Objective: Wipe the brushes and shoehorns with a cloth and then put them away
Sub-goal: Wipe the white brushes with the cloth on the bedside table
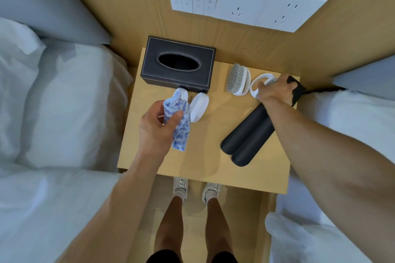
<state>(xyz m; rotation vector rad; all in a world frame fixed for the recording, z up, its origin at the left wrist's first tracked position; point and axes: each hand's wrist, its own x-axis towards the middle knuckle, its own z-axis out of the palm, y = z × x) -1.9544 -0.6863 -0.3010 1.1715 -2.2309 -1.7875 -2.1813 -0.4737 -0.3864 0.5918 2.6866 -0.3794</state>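
Observation:
My left hand (159, 123) grips a crumpled blue-and-white cloth (180, 121) above the left part of the wooden nightstand (205, 156). Two white shoehorns (199, 107) lie just beyond the cloth, one partly hidden by it. My right hand (274, 89) is closed on a white brush (257, 85) with a loop handle at the back right. Left of it, a second white brush with grey bristles (237, 80) lies on its side. Two long black shoehorns (248, 137) lie side by side under my right forearm.
A black leather tissue box (178, 64) stands at the back left of the nightstand. A black object (297, 89) sits at the back right corner. White beds flank the nightstand on both sides. Wall switches and sockets (245, 0) are above. My feet stand below the front edge.

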